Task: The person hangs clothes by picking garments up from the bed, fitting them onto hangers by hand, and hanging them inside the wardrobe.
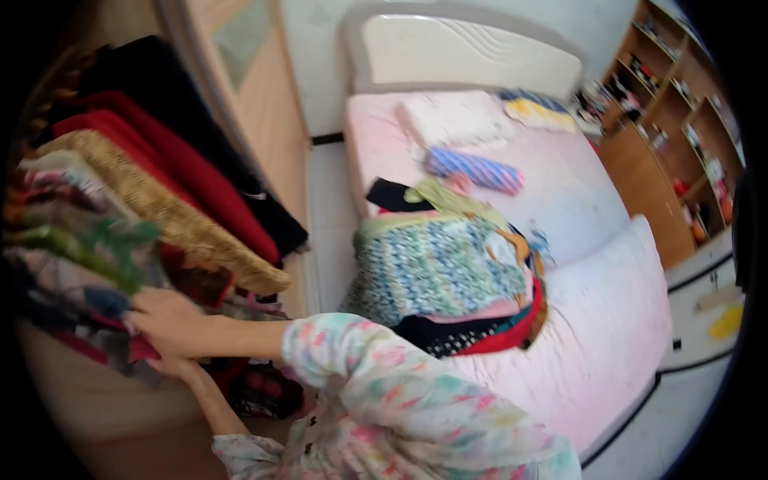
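Observation:
On the left, clothes hang close together in a wardrobe. My right hand (pixel 170 322) is closed on the edge of a multicoloured patterned garment (pixel 104 304) among them. Just below it, my left hand (pixel 174 366) is closed by a pink edge of cloth (pixel 142 349); its fingers are partly hidden. Beside my hands hang a green-patterned garment (pixel 120 248), a golden-brown textured garment (pixel 180 216), a dark red garment (pixel 172 172) and a black garment (pixel 152 96).
A bed (pixel 576 320) with a pink sheet stands to the right, bearing a pile of clothes (pixel 440 264), a striped roll (pixel 474 170) and a white pillow (pixel 456 118). A wooden wardrobe door (pixel 260 120) rises behind the hanging clothes. Shelves (pixel 672 120) hold small items at the far right.

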A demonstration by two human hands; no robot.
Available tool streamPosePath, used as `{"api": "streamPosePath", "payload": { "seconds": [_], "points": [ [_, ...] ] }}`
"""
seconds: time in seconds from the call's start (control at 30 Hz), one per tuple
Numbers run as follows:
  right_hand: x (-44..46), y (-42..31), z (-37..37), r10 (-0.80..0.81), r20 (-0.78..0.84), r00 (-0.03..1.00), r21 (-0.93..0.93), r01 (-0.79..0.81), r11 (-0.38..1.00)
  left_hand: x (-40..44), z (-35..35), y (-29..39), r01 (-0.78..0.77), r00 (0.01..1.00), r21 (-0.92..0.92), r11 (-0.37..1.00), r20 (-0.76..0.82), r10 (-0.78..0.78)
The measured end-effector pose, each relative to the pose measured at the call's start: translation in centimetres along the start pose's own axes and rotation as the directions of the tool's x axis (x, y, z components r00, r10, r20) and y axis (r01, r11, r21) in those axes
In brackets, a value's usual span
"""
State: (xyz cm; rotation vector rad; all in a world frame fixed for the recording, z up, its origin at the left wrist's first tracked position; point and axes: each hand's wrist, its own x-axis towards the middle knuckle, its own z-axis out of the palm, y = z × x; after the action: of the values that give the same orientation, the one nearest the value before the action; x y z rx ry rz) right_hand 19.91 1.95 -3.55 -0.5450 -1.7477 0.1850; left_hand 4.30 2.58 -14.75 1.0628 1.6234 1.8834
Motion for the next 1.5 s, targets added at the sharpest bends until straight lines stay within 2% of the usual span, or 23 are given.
{"api": "streamPosePath", "payload": {
  "seconds": [0.03, 0.07, 0.1, 0.13, 0.17, 0.2, 0.23, 0.27, 0.3, 0.33, 0.37, 0.4, 0.43, 0.53, 0.57, 0.63, 0.77, 0.87, 1.07, 1.17, 1.3, 1.4, 1.5],
  "points": [
    [-5.3, 3.4, -1.1, 0.045, -0.007, 0.999, -0.127, -0.045, 0.991, -0.8, 0.5, -2.0, 0.155, 0.984, -0.325, 0.933, -0.029, -0.174],
    [-11.0, 5.5, -3.4, 0.242, 0.048, 0.969, -0.288, -0.219, 0.932, -2.2, 1.1, -3.3, 0.127, 0.979, -0.009, 0.992, -0.162, -0.127],
    [-16.5, 7.0, -7.2, 0.482, 0.147, 0.864, -0.319, -0.420, 0.849, -2.5, 0.2, -7.2, 0.144, 0.986, 0.130, 0.981, -0.106, -0.131],
    [-21.7, 7.5, -10.8, 0.695, 0.122, 0.709, -0.449, -0.585, 0.675, -2.4, -0.4, -11.4, 0.146, 0.989, 0.261, 0.954, -0.051, -0.138],
    [-29.5, 9.9, -13.2, 0.917, 0.175, 0.359, -0.686, -0.624, 0.375, -4.1, -0.2, -13.2, 0.326, 0.940, 0.239, 0.915, 0.017, -0.340],
    [-32.6, 8.1, -18.0, 0.981, 0.027, 0.194, -0.694, -0.703, 0.158, -6.1, 0.2, -14.3, 0.500, 0.844, 0.236, 0.833, 0.080, -0.530],
    [-35.3, 6.1, -22.9, 0.992, -0.123, 0.020, -0.669, -0.740, -0.068, -8.5, 1.6, -14.3, 0.544, 0.823, 0.205, 0.813, 0.055, -0.565],
    [-45.7, 6.4, -25.8, 0.878, -0.365, 0.310, -0.637, -0.771, 0.007, -11.0, 3.2, -13.6, 0.587, 0.801, 0.170, 0.792, 0.023, -0.599],
    [-49.2, 4.7, -30.1, 0.875, -0.473, 0.098, -0.616, -0.747, -0.249, -12.8, 4.6, -13.0, 0.591, 0.785, 0.209, 0.779, 0.071, -0.615],
    [-51.1, 2.0, -34.1, 0.794, -0.601, 0.089, -0.536, -0.782, -0.318, -13.7, 5.4, -13.2, 0.591, 0.737, 0.292, 0.752, 0.183, -0.650],
    [-54.8, 0.6, -37.7, 0.721, -0.687, 0.096, -0.564, -0.695, -0.445, -15.1, 6.6, -12.4, 0.575, 0.708, 0.322, 0.752, 0.265, -0.655],
    [-58.4, -1.1, -40.8, 0.629, -0.726, 0.279, -0.634, -0.626, -0.454, -16.6, 7.8, -11.7, 0.558, 0.672, 0.350, 0.752, 0.341, -0.657],
    [-57.0, -3.0, -43.3, 0.504, -0.863, -0.029, -0.364, -0.656, -0.662, -17.2, 8.7, -12.0, 0.536, 0.647, 0.383, 0.752, 0.385, -0.658],
    [-56.1, -6.0, -47.3, 0.256, -0.940, -0.225, -0.020, -0.713, -0.701, -18.7, 11.2, -12.5, 0.486, 0.573, 0.444, 0.753, 0.488, -0.658],
    [-56.1, -6.3, -48.2, 0.272, -0.898, -0.347, 0.075, -0.728, -0.681, -19.2, 12.2, -11.3, 0.480, 0.553, 0.451, 0.753, 0.510, -0.658],
    [-56.8, -6.0, -48.4, 0.272, -0.875, -0.401, 0.107, -0.707, -0.699, -19.8, 13.9, -8.9, 0.473, 0.522, 0.438, 0.765, 0.560, -0.644],
    [-56.2, -4.6, -48.0, 0.240, -0.815, -0.527, 0.177, -0.621, -0.763, -19.9, 15.4, -6.3, 0.451, 0.573, 0.393, 0.801, 0.561, -0.598],
    [-52.7, -4.0, -47.4, 0.193, -0.853, -0.485, 0.152, -0.585, -0.796, -19.2, 14.6, -7.2, 0.482, 0.560, 0.413, 0.773, 0.534, -0.634],
    [-57.4, -0.3, -47.1, 0.284, -0.882, -0.376, 0.156, -0.802, -0.577, -20.2, 11.9, -7.6, 0.514, 0.570, 0.429, 0.742, 0.475, -0.670],
    [-54.7, 0.6, -46.1, 0.306, -0.943, -0.128, -0.005, -0.916, -0.400, -20.4, 11.1, -7.7, 0.520, 0.572, 0.418, 0.745, 0.477, -0.667],
    [-46.2, -0.8, -46.0, 0.417, -0.908, -0.035, -0.088, -0.958, -0.274, -20.7, 11.4, -7.0, 0.505, 0.577, 0.407, 0.761, 0.496, -0.649],
    [-38.0, -3.0, -45.7, 0.530, -0.837, 0.133, -0.178, -0.984, -0.033, -20.6, 11.8, -8.1, 0.472, 0.548, 0.395, 0.788, 0.568, -0.613],
    [-32.9, -4.7, -45.6, 0.563, -0.718, 0.409, -0.444, -0.892, 0.080, -20.8, 13.1, -7.5, 0.466, 0.524, 0.334, 0.819, 0.642, -0.560]
  ]
}}
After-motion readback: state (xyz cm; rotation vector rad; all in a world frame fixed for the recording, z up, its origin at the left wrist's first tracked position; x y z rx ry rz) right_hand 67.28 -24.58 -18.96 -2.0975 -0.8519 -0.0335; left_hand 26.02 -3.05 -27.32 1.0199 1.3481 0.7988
